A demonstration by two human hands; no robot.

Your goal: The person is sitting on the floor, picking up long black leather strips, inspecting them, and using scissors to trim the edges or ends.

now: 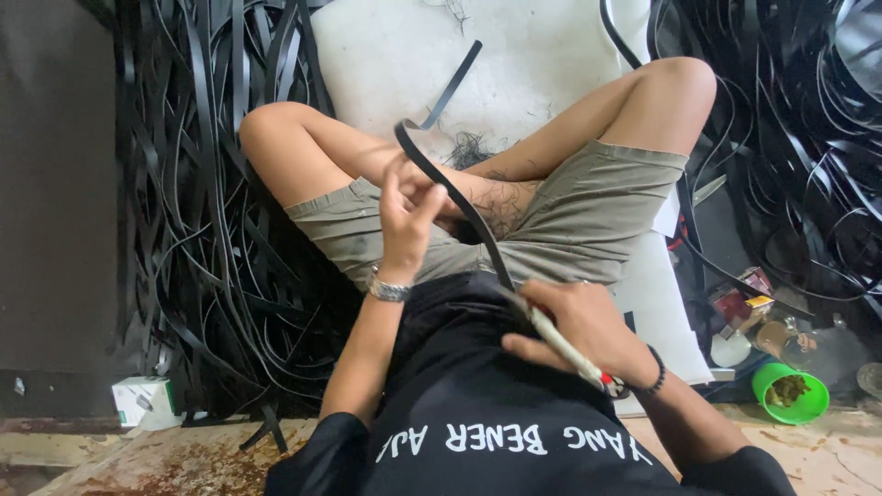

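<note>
I sit cross-legged in khaki shorts and a black shirt. My left hand (404,216), with a metal watch on the wrist, pinches a long black rubber strip (450,188) that curves up over my lap toward the white mat (514,64). My right hand (574,326), a dark bead bracelet at the wrist, grips the pale handle of a knife (565,344) with a red end. Its blade end meets the strip near my lap, and the blade itself is hidden.
Heaps of black rubber strips (211,202) lie to the left, and more strips (790,138) pile up at the right. A small white-green box (144,400) sits at the lower left. A green cup (790,393), small packets (746,298) and clutter lie at the lower right.
</note>
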